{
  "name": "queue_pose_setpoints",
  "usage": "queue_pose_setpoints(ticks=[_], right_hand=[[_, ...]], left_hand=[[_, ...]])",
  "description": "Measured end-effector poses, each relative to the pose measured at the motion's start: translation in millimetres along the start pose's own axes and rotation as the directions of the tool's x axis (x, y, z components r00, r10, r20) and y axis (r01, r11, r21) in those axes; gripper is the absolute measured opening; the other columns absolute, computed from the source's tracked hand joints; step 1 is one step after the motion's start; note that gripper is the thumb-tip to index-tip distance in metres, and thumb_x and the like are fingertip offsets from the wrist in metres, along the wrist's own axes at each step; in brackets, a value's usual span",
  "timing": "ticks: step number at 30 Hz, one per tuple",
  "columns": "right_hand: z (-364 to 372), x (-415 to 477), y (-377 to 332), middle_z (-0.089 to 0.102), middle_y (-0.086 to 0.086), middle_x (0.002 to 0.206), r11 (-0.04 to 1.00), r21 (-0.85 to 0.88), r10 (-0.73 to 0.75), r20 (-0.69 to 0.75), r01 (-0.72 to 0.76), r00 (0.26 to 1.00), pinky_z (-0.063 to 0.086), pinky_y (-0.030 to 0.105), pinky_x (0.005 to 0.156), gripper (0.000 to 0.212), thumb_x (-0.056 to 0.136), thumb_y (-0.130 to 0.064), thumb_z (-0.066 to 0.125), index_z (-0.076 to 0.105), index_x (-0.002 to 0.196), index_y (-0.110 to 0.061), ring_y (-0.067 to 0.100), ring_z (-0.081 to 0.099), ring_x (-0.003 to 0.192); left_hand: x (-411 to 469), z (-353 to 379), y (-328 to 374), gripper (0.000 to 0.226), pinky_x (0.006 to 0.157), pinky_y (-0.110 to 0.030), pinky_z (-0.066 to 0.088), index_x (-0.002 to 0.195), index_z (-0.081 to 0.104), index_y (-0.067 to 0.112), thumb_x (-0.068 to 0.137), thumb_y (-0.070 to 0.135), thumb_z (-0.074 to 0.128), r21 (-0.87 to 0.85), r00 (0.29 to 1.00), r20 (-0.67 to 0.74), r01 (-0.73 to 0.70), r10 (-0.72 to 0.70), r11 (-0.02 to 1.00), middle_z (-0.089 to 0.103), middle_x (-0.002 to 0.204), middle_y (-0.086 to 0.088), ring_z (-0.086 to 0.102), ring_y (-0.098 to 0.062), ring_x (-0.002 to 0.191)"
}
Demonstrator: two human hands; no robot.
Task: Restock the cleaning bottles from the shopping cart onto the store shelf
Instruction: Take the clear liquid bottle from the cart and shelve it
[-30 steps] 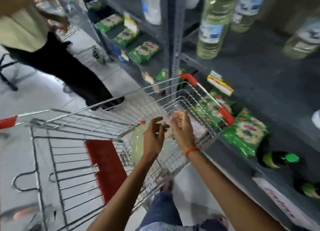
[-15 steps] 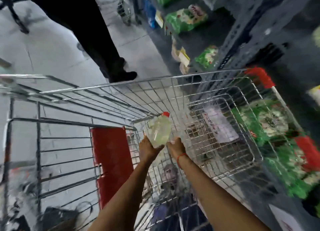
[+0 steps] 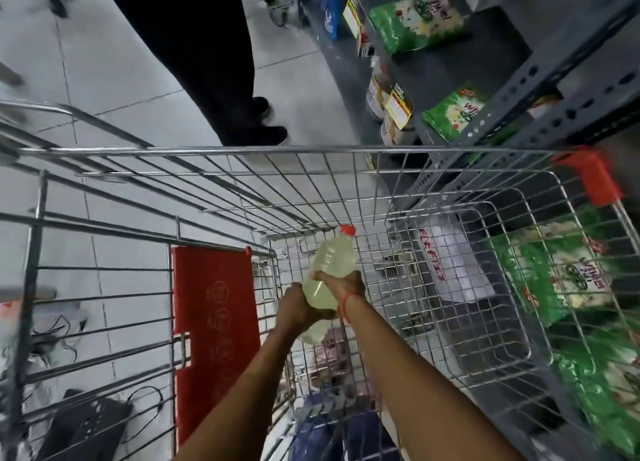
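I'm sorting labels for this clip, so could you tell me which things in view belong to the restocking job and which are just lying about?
Belongs to the job:
bottle, held by left hand and right hand
shopping cart
store shelf

Just lying about:
green packets
red panel
white sheet
bystander's shoes

Even, cool overhead light is falling across the pale tiled floor (image 3: 114,80), casting only faint shadows. Wide-angle distortion is bending the silver wire shopping cart (image 3: 311,151). Motion blur is smearing the green packets (image 3: 585,384) and left edge.
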State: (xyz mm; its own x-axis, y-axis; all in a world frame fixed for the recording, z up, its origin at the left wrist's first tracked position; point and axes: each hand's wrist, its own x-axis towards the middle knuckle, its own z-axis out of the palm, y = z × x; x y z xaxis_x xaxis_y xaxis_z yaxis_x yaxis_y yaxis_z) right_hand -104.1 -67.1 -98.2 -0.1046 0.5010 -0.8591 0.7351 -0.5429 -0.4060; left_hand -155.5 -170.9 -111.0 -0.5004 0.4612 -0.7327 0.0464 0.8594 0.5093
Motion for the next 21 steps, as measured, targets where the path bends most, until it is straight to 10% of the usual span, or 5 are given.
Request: queue_pose_setpoints(ticks=[3, 7, 12, 16, 21], right_hand=[[-31.9, -6.2, 1.8, 0.068, 0.011, 0.116, 0.996, 0.057, -0.079, 0.074, 0.075, 0.994, 0.057, 0.048, 0.087, 0.095, 0.033, -0.046, 0.079, 0.055, 0.119, -0.016, 0.03, 0.065, 0.103], [-100.0, -63.4, -16.7, 0.07, 0.012, 0.113, 0.977, 0.167, -0.164, 0.206, 0.131, 0.965, 0.058, 0.038, 0.073, 0.057, 0.064, -0.019, 0.081, 0.059, 0.116, -0.011, 0.028, 0.067, 0.1], [-186.9, -142.2, -30.5, 0.073, 0.011, 0.104, 0.896, 0.351, -0.36, 0.219, 0.271, 0.907, 0.05, 0.046, 0.081, 0.047, 0.066, -0.013, 0.076, 0.063, 0.111, -0.01, 0.03, 0.066, 0.094], [-258.2, -212.3, -37.2, 0.078, -0.004, 0.081, 0.742, 0.517, -0.55, 0.108, 0.426, 0.828, 0.058, 0.03, 0.067, 0.048, 0.047, -0.016, 0.09, 0.071, 0.092, -0.015, 0.014, 0.072, 0.075], [-350.3, -304.6, -50.4, 0.074, -0.013, 0.101, 0.608, 0.408, -0.71, -0.107, 0.682, 0.696, 0.056, 0.02, 0.079, 0.079, 0.049, -0.02, 0.091, 0.054, 0.118, -0.021, 0.002, 0.069, 0.096]], left_hand=[[-19.3, -21.0, 14.1, 0.089, 0.083, -0.037, 0.054, 0.114, 0.053, 0.008, 0.044, 0.049, 0.088, -0.183, 0.992, 0.126, 0.017, 0.006, 0.983, 0.062, 0.113, -0.008, 0.06, -0.023, 0.101], [-60.9, -59.4, 50.1, 0.061, 0.1, -0.043, 0.047, 0.11, 0.057, 0.017, 0.058, 0.032, 0.085, -0.401, 0.909, 0.396, 0.044, 0.13, 0.915, 0.063, 0.113, -0.006, 0.057, -0.028, 0.113], [-123.8, -74.5, 125.2, 0.045, 0.094, -0.031, 0.053, 0.125, 0.053, 0.01, 0.084, -0.006, 0.059, -0.396, 0.636, 0.693, -0.06, 0.341, 0.916, 0.065, 0.121, -0.004, 0.061, -0.022, 0.113], [-181.4, -74.7, 205.0, 0.051, 0.095, -0.035, 0.053, 0.11, 0.064, 0.027, 0.063, 0.016, 0.082, -0.325, 0.648, 0.562, -0.397, 0.513, 0.858, 0.07, 0.115, 0.002, 0.064, -0.017, 0.109], [-248.2, -32.5, 291.9, 0.06, 0.088, -0.04, 0.056, 0.107, 0.063, 0.023, 0.052, 0.021, 0.088, -0.359, 0.605, 0.344, -0.622, 0.718, 0.696, 0.073, 0.107, -0.003, 0.068, -0.02, 0.098]])
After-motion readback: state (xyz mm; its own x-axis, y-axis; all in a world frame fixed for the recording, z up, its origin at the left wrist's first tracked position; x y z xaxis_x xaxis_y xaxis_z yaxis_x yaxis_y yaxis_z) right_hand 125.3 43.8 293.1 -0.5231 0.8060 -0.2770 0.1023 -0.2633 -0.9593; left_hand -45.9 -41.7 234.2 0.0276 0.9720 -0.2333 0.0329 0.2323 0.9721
